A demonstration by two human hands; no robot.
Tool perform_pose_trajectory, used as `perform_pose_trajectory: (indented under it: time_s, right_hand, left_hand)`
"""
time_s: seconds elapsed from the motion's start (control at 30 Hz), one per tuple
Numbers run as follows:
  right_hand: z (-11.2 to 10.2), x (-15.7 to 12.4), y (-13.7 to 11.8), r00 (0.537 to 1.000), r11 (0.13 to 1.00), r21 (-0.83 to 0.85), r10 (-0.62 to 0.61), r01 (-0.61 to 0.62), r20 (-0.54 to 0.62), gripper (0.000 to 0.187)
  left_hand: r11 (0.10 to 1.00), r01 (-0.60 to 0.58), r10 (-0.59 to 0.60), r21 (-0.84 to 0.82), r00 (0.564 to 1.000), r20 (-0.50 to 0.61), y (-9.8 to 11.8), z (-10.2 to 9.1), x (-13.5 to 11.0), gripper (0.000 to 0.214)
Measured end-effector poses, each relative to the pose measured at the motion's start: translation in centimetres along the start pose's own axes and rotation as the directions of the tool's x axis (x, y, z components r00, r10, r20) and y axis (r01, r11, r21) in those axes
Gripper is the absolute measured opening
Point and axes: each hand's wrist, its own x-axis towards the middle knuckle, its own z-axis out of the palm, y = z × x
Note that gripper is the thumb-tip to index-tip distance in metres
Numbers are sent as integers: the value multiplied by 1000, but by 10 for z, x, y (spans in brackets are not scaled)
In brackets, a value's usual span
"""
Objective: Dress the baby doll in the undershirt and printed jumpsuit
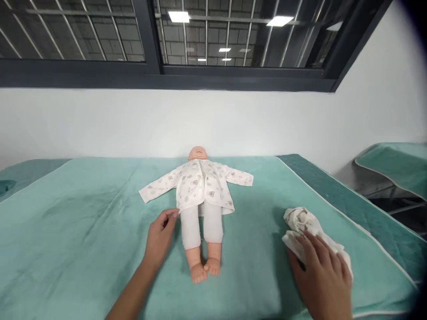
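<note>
Patterned baby shirt (pixel 191 184) sits on the doll (pixel 212 223), face-up on green sheet (pixel 100 249) | left hand (pixel 160 238) pinches its hem, seemingly to hold it flat | right hand (pixel 322 273) drapes over crumpled white fabric (pixel 302 218), perhaps steadying it; grip unclear

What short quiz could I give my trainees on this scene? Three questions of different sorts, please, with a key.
1. Which hand rests on the crumpled white cloth: a) left, b) right, c) both?
2. True or false: the doll has bare feet.
3. Fill in: the fingertips of the left hand are at the lower ____ of the patterned jacket.

Key: 1. b, the right hand; 2. true; 3. hem.
</note>
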Motion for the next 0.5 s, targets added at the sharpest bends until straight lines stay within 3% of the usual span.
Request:
perform_pose_trajectory:
  time_s: [0.13,0.23,0.3,0.37,0.47,0.5]
  right_hand:
    - [-3,35,29,981,996,83,-39,23,188,34]
    - [-20,76,8,920,916,320,110,-240,375,39]
    - [-42,102,-26,901,772,547,75,-324,428,38]
    - [-68,126,-67,885,604,697,28,-385,465,38]
    - [-101,159,-123,834,267,834,-149,-483,531,38]
    - [-108,170,-137,842,166,862,-193,-478,504,35]
  left_hand:
    - [998,-26,30,-48,996,79,15,6,-22,42]
    - [998,-58,57,2,990,126,38,13,-40,39]
    - [991,-130,121,35,972,203,62,19,-49,35]
    - [971,-238,222,11,922,316,90,28,-56,38]
    - [948,-304,314,-96,836,450,124,47,-57,61]
    - [946,-294,322,-135,817,478,131,53,-56,60]
